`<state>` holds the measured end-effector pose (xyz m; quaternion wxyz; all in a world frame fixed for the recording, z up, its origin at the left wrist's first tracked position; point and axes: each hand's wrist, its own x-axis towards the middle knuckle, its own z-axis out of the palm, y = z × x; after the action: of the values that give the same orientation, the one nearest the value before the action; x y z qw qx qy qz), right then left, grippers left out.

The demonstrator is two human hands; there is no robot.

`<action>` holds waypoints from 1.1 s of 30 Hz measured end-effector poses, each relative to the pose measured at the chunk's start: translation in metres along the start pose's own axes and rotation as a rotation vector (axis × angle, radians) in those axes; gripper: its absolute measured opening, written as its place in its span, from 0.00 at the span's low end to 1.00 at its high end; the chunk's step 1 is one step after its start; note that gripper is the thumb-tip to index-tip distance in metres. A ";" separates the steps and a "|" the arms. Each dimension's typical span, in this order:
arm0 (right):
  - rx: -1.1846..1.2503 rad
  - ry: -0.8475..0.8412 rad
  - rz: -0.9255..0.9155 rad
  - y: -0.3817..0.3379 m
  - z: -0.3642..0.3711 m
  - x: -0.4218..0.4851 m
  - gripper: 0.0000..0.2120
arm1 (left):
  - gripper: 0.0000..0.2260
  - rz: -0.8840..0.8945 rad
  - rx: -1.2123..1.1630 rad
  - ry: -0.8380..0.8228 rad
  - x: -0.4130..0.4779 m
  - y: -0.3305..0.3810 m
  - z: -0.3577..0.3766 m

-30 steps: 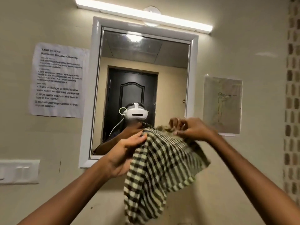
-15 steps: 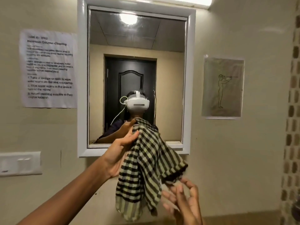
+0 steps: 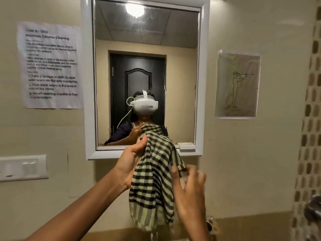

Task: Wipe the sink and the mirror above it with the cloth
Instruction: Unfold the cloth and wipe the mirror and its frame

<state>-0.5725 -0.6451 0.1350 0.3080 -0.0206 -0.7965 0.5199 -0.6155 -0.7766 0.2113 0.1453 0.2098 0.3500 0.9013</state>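
Observation:
A black-and-cream checked cloth (image 3: 154, 181) hangs in front of the wall below the white-framed mirror (image 3: 145, 32). My left hand (image 3: 131, 162) grips its top corner at the mirror's lower edge, thumb over the fabric. My right hand (image 3: 188, 193) is blurred beside the cloth's right edge, fingers spread, touching or nearly touching a hanging fold. The mirror reflects a person wearing a white headset, a dark door and a ceiling lamp. The sink is out of view.
A printed task sheet (image 3: 52, 66) is taped left of the mirror and a line drawing (image 3: 238, 84) right of it. A white switch plate (image 3: 22, 168) sits low on the left wall. A metal tap part (image 3: 211, 223) shows behind my right wrist; mosaic tiles (image 3: 311, 119) run down the right.
My right hand let go of the cloth's top, dropped below it, and has now risen to the cloth's right edge. The cloth hangs from my left hand. The view tilted downward.

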 end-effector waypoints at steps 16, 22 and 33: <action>0.844 -0.384 0.383 0.013 -0.043 0.036 0.25 | 0.11 -0.154 0.692 0.151 0.000 0.014 -0.025; 0.139 -0.498 0.043 -0.018 -0.076 0.058 0.07 | 0.19 -0.078 0.942 0.215 0.000 0.023 -0.034; -0.079 -0.907 0.326 -0.028 -0.084 0.120 0.29 | 0.16 0.181 1.428 0.303 -0.006 0.008 -0.041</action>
<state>-0.6185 -0.5469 0.2375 -0.1570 0.0720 -0.8561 0.4871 -0.6309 -0.8081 0.1884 -0.1517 0.1543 0.8494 0.4813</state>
